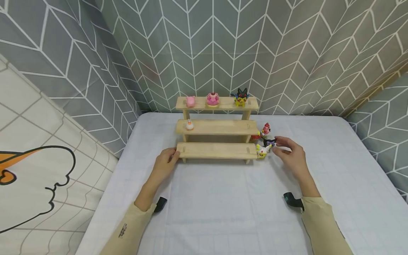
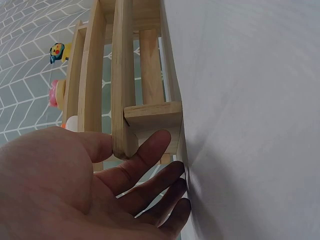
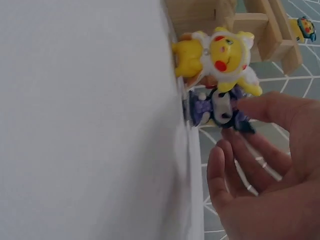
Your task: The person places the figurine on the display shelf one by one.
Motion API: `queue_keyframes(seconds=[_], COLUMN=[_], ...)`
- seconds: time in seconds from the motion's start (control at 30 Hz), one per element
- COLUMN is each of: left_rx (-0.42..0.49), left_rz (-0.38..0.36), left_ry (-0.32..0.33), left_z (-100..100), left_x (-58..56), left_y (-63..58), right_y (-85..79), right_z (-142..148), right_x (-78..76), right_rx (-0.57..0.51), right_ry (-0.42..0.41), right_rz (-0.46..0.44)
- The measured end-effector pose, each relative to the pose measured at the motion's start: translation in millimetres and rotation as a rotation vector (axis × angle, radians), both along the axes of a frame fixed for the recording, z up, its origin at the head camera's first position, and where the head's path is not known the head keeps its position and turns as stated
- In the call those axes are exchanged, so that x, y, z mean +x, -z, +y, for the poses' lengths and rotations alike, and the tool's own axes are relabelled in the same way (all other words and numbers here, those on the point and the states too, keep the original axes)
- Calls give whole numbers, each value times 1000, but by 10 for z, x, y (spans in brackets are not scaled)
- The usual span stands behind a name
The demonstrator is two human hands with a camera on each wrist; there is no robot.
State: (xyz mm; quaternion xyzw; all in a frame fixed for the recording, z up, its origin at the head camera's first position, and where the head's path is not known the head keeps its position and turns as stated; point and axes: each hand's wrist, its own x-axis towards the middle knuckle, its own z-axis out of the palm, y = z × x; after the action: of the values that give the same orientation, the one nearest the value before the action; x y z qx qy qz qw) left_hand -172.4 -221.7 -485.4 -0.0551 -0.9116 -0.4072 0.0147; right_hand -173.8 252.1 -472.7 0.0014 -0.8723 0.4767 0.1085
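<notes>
A three-tier wooden display stand (image 1: 216, 151) is set on the white-covered table. My left hand (image 1: 163, 165) pinches the left end of its lowest step, thumb above the board and index finger beneath it in the left wrist view. At the stand's right side, my right hand (image 1: 294, 158) holds a small black-and-purple figurine (image 3: 220, 107) between thumb and fingers, its base close to the cloth. Right beside that one stands a yellow figurine in a white hood (image 3: 227, 55). A red-and-white figurine (image 1: 266, 129) is just behind them.
On the top tier are a pink pig figurine (image 1: 190, 101), a round pink figurine (image 1: 213, 100) and a yellow figurine with black ears (image 1: 241, 97). A small white figurine (image 1: 189, 125) sits at the middle tier's left. Behind the table hangs a grey patterned curtain (image 1: 220, 56).
</notes>
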Motion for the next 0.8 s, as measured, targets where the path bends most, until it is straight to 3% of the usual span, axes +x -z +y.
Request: queue_keyframes(seconds=[0.6,0.8], left_rx=[-8,-9], left_rz=[62,44], left_ry=[10,6], left_z=[18,2], left_x=[28,29], left_y=[-46,5], right_y=[105,117], right_z=[87,95], right_x=[-85,-95], right_rx=[-11,10], right_ry=[-108,-74], right_rz=[-14,-7])
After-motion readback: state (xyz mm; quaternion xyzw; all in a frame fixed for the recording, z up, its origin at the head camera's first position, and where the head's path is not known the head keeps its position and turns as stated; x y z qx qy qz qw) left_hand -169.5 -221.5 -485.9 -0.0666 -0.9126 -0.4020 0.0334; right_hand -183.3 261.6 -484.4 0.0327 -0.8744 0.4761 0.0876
